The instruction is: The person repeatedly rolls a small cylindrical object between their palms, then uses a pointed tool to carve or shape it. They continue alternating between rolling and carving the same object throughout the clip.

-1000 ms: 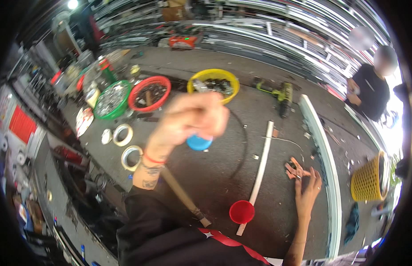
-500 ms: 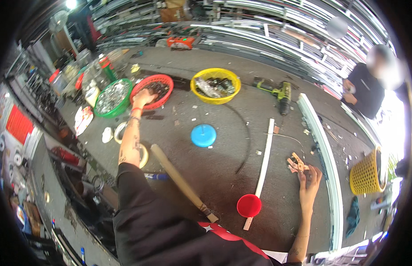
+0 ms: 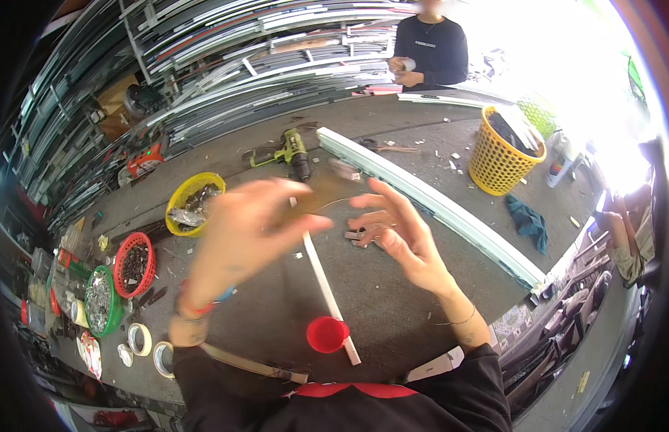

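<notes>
My left hand (image 3: 244, 227) is raised over the bench, smeared by motion, its thumb and fingers apart. A blurred brown shape (image 3: 321, 199) shows between my hands; whether a hand holds it I cannot make out. Facing it is my right hand (image 3: 406, 241), fingers spread and curved. Small flat brownish pieces (image 3: 355, 235) lie by its fingertips, partly hidden. Below my hands, a white strip (image 3: 321, 277) runs along the bench, with a red cup (image 3: 326, 335) at its near end. A blue disc (image 3: 225, 294) is mostly hidden behind my left wrist.
Yellow (image 3: 177, 198), red (image 3: 117, 270) and green (image 3: 91, 302) baskets of small parts stand left, near tape rolls (image 3: 138, 339). Beyond my hands lie a green drill (image 3: 295, 153) and a long white profile (image 3: 428, 205). A person (image 3: 432, 50) stands across the bench; a tall yellow basket (image 3: 496, 162) is right.
My left hand has left the red basket and come across toward my right hand. My right hand has opened from the small brown pieces. The view has turned rightward.
</notes>
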Available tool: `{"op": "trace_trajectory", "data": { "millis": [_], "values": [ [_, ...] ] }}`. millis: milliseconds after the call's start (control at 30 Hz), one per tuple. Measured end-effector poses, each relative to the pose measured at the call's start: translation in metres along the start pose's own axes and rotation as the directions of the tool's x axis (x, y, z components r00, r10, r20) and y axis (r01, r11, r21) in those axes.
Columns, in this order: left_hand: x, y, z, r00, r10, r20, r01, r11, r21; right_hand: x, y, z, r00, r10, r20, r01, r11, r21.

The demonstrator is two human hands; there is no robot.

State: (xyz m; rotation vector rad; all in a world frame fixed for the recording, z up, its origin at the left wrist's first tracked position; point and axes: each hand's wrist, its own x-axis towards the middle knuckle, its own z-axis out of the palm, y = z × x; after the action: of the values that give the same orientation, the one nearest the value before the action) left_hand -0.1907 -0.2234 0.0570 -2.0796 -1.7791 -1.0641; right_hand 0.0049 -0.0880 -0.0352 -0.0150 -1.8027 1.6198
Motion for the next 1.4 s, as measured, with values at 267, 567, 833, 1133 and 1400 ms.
{"op": "trace_trajectory", "data": {
  "millis": [267, 567, 833, 1133, 1400],
  "values": [
    [0.061, 0.024, 0.128, 0.989, 0.106, 0.102, -0.047, 0.886, -0.461, 0.023, -0.016, -0.053, 0.872, 0.187, -0.452, -0.073, 0.964, 0.257],
    [0.065, -0.038, 0.128, 0.973, -0.209, -0.094, 0.046, 0.581, -0.813, 0.042, -0.019, -0.089, 0.924, -0.122, -0.362, -0.010, 0.940, -0.342],
    [0.061, -0.057, 0.130, 0.946, -0.303, -0.117, -0.105, 0.055, -0.993, 0.039, -0.018, -0.066, 0.964, -0.196, -0.178, 0.007, 0.691, -0.723],
    [0.060, -0.056, 0.137, 0.969, -0.245, 0.035, -0.064, -0.387, -0.920, 0.036, -0.018, -0.052, 0.972, -0.225, -0.069, 0.082, 0.599, -0.796],
    [0.062, -0.051, 0.143, 0.973, -0.222, 0.061, -0.069, -0.534, -0.843, 0.031, -0.021, -0.057, 0.977, -0.205, -0.066, 0.066, 0.579, -0.812]
  ]
}}
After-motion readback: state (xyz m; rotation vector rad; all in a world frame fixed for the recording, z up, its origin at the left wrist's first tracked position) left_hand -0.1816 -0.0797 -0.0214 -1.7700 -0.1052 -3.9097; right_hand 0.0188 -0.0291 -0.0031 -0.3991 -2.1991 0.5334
